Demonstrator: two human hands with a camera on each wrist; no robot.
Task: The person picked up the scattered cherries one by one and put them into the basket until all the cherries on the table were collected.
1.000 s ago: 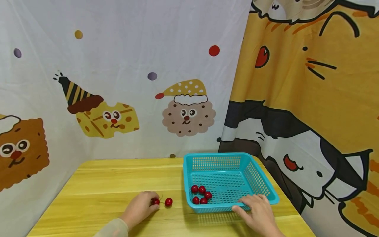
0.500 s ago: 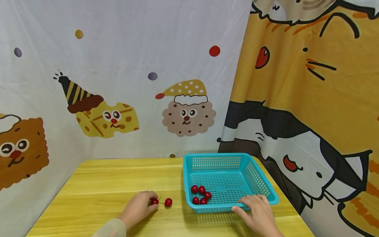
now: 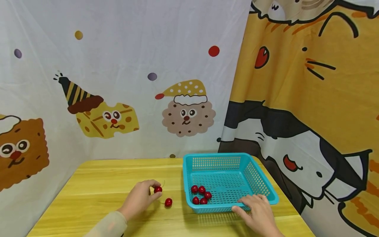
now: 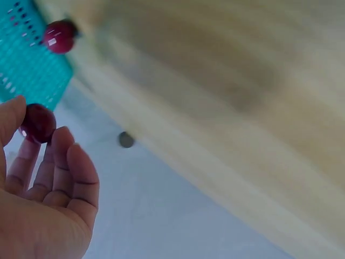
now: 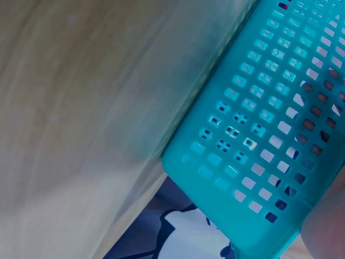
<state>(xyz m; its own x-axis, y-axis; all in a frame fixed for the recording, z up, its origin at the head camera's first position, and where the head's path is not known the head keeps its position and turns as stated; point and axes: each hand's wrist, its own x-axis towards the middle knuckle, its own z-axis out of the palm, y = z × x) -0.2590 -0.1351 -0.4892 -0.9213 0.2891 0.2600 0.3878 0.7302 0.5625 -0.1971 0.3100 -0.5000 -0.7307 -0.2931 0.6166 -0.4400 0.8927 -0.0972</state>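
Note:
Between thumb and fingers my left hand (image 3: 139,199) pinches a dark red cherry (image 3: 158,189), its thin stem pointing up in the head view. The left wrist view shows that cherry (image 4: 39,124) at the fingertips. Another cherry (image 3: 168,202) lies on the table just right of the hand, its stem toward the left. A turquoise plastic basket (image 3: 216,208) stands on the right, with several cherries (image 3: 203,200) in its near left corner. My right hand (image 3: 258,210) grips the basket's near rim, fingers over it and thumb outside. In the right wrist view, the perforated basket wall (image 5: 237,140) hides most of that hand.
The yellow wood-grain table (image 3: 112,177) ends at the back against a white curtain (image 3: 118,49) printed with cartoon snacks. On the right hangs a cat-print curtain (image 3: 325,98), close to the table's right edge.
My left hand has raised its cherry and moved it slightly away from me, apart from the other cherry on the table. My right hand and the basket have stayed in place.

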